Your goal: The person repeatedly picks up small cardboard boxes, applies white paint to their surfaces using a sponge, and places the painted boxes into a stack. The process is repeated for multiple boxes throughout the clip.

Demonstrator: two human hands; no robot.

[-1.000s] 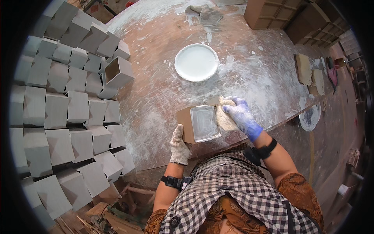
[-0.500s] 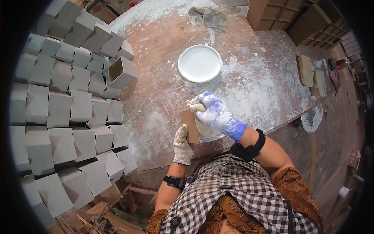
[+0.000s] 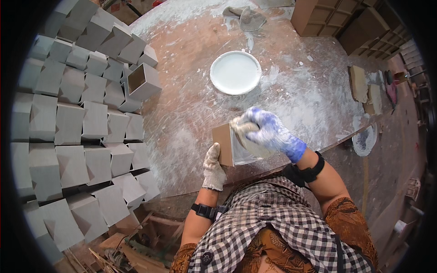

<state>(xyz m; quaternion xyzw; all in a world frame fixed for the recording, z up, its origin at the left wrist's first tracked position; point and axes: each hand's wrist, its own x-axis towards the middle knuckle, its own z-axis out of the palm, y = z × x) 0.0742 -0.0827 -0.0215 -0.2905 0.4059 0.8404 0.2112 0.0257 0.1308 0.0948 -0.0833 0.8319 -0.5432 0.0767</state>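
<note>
1. head view: the left hand (image 3: 213, 168), in a knitted off-white glove, presses thumb-up against the brown side of a small box (image 3: 222, 144); whether its fingers close around the box cannot be told.
2. the right hand (image 3: 269, 132), in a blue-and-white glove and slightly blurred, grasps a cream rag (image 3: 251, 142) against the box's white-smeared face.
3. the box is between the two hands, on the table (image 3: 180, 118), near the edge closest to the person.
4. beyond the hands is a round tub (image 3: 236, 93) of white liquid (image 3: 236, 70); farther past it lies a crumpled grey cloth (image 3: 251, 20).
5. well left of the left hand, pale grey boxes (image 3: 69, 123) stand in rows.
6. well right of the right hand lie yellowish slabs (image 3: 358, 84); far beyond it, to the right, are brown divided racks (image 3: 321, 18).
</note>
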